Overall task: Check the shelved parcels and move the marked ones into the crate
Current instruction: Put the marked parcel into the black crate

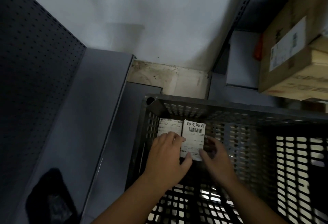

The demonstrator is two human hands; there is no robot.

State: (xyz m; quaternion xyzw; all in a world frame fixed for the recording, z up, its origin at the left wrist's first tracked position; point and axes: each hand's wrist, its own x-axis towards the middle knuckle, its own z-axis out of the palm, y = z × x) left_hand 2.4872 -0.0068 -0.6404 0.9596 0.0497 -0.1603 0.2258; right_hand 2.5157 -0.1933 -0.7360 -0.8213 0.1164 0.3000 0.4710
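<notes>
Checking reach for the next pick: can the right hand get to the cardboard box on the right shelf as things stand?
Probably yes. The right hand is down in the crate, touching a labelled parcel; nothing visible blocks the way up to the cardboard box.

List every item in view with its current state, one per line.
Crate: on the floor, holding two parcels.
Left parcel: in the crate's corner, label up.
Right parcel: beside it, barcode label up.
Left hand: touching both parcels.
Right hand: at the right parcel's edge.
Cardboard box: shelved.

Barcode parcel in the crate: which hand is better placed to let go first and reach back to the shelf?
Probably the right hand. It touches only the barcode parcel's right edge, nearest the shelved cardboard boxes. The left hand spans both parcels, steadying them against the crate wall.
</notes>
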